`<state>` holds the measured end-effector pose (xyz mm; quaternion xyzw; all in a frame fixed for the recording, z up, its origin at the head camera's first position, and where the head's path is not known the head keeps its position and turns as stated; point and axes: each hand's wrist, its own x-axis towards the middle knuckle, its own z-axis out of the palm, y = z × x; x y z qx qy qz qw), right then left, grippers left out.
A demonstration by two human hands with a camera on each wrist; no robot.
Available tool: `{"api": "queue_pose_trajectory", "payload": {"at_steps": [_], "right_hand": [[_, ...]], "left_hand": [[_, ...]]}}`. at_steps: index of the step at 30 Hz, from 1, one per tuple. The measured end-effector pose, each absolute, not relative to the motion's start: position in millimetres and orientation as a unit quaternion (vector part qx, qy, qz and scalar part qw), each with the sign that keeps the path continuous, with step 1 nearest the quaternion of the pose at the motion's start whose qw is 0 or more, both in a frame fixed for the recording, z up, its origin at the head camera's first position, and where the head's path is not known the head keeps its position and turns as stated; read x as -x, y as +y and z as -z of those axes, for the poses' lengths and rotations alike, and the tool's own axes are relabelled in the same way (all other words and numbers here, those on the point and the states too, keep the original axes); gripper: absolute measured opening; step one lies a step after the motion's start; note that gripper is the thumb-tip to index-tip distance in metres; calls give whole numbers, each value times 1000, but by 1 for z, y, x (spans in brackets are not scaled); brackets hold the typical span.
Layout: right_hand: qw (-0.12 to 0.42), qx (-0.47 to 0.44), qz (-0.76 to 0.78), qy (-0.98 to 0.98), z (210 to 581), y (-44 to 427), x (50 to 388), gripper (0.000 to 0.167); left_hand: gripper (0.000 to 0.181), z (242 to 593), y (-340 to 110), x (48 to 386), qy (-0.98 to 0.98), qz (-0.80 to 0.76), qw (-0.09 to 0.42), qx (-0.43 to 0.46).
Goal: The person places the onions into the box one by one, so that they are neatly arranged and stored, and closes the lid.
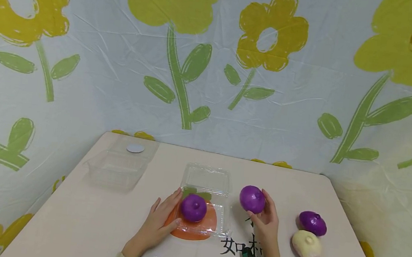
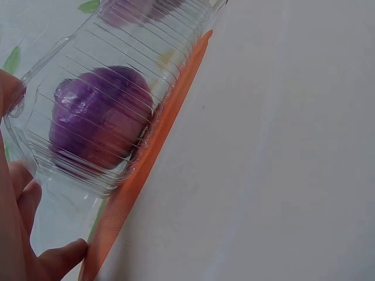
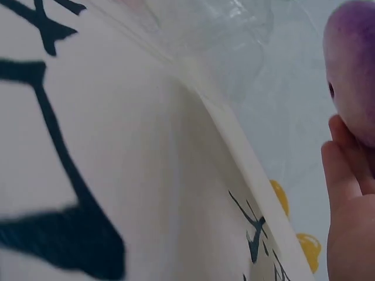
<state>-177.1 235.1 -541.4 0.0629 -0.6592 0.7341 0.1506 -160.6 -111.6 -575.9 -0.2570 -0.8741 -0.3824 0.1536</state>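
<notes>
A glossy purple turnip [image 1: 252,199] is held up off the table in my right hand [image 1: 267,225], fingers round its right side and thumb below. The right wrist view shows its paler flank at the right edge. Another purple turnip [image 1: 193,208] sits in a clear plastic clamshell box [image 1: 221,219], whose lid [image 1: 205,178] lies folded back, away from me. Against the box's left side rests my left hand [image 1: 160,221], its fingers fairly straight and its thumb near the front corner. The left wrist view shows the turnip [image 2: 99,117] through the ribbed wall.
On the right of the table lie a dark purple turnip [image 1: 312,223] and a cream one with a purple edge [image 1: 307,246], close together. A second clear clamshell box [image 1: 119,169] stands open at the back left. Flowered cloth [image 1: 211,82] hangs behind the table.
</notes>
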Motion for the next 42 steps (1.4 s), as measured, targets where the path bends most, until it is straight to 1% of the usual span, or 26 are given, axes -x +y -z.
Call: {"api": "queue_pose_trajectory", "payload": {"at_steps": [6,15,20,24,31,34,38,42], "right_hand": [[119,-119,-711,-683,540,226,174,78],[83,-197,-708,-673,544,215,174,79],[77,-228,-684,-689,543,211,175,77],[86,-249,-642,-720,539,208,175,78],[109,-241,-536,-802,527,202,172,79],[112,-232,-502,-826,513,197,167,80],[89,-225,-465,-852,502,193,165,83],[57,-209,-435,-874,498,189,165,82]], "left_hand": [[70,576,-111,161,-874,379,158,259],[71,575,-111,159,-872,390,144,257],[71,575,-111,159,-874,388,145,255],[71,574,-111,159,-873,391,144,254],[70,574,-110,160,-873,394,142,252],[70,574,-109,160,-873,392,141,252],[70,574,-110,160,-875,389,143,252],[71,575,-111,161,-876,383,149,253]]}}
